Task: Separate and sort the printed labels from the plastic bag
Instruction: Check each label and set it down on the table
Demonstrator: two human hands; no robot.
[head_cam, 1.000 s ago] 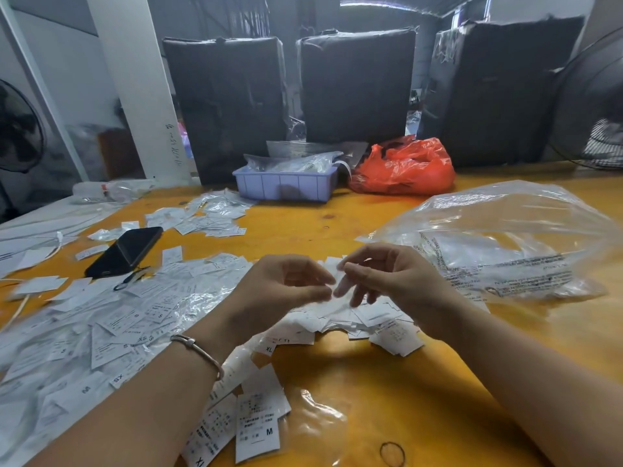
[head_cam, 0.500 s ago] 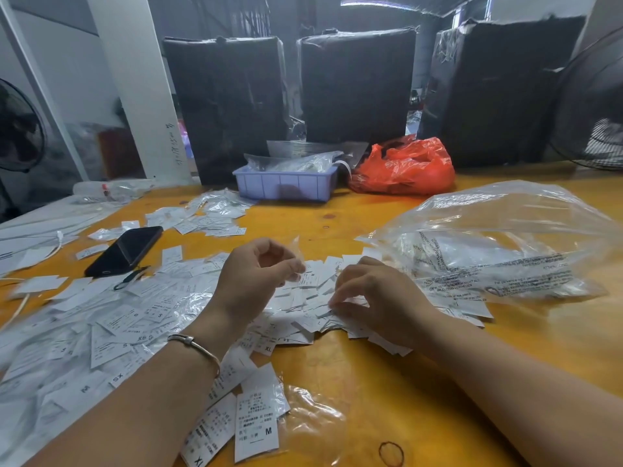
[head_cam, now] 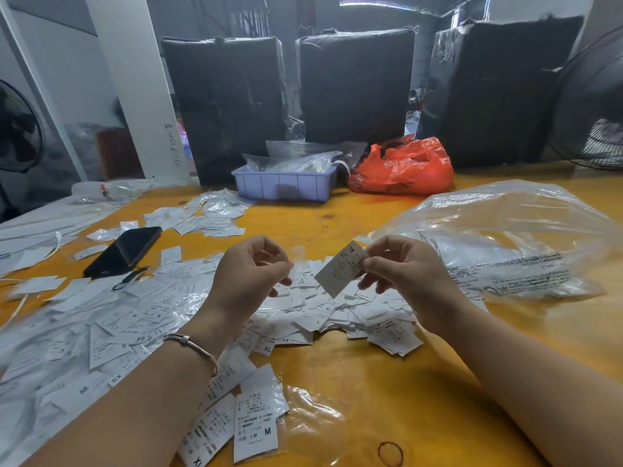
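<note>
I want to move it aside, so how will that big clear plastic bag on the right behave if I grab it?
The clear plastic bag looks thin and crinkled, so probably floppy and light. Its glossy film may slip.

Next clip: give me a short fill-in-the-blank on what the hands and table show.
1. The right hand pinches a label printed with size ____.
2. The black phone lies to the ____ of both hands.
3. The bracelet is on the ____ wrist.
4. The bag beside the lilac tray is ____.

Missing: XL; left; left; red
</note>
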